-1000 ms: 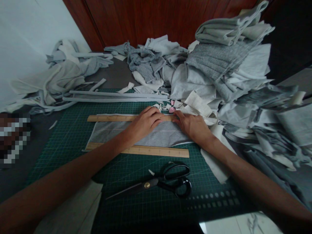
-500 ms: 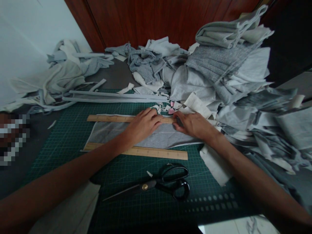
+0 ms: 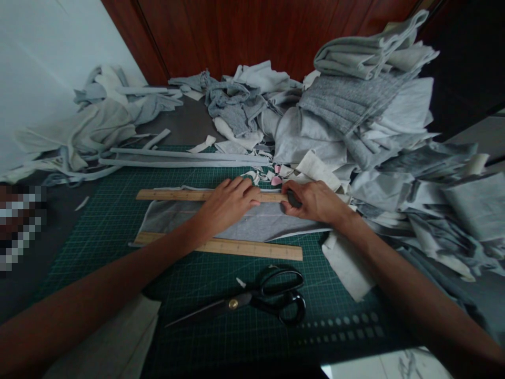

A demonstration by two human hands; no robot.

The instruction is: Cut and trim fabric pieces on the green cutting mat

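A strip of grey cloth (image 3: 252, 227) with pale edges and a faint line along it lies on the green cutting mat (image 3: 98, 252). Across its far edge rests a wooden ruler (image 3: 177, 195). My left hand (image 3: 231, 202) is over the ruler's middle, fingers at the far edge and thumb at the near one. At the right end my right hand (image 3: 315, 201) is closed, thumb and forefinger on either side of the ruler; a dark patch shows between them, which I cannot make out. A second wooden ruler (image 3: 252, 247) lies along the near edge.
Black-handled scissors (image 3: 236, 303) lie on the mat nearest me. Folded grey fabric (image 3: 355, 100) is stacked at the back right, with scraps (image 3: 394, 189) below it. Long grey strips (image 3: 189, 159) and small offcuts (image 3: 276, 176) lie beyond the ruler. More cloth (image 3: 94, 121) is heaped at left.
The far ruler has shifted slightly left and a little towards me. Both hands stay on it, with my left hand spread slightly flatter. The view has shifted a touch.
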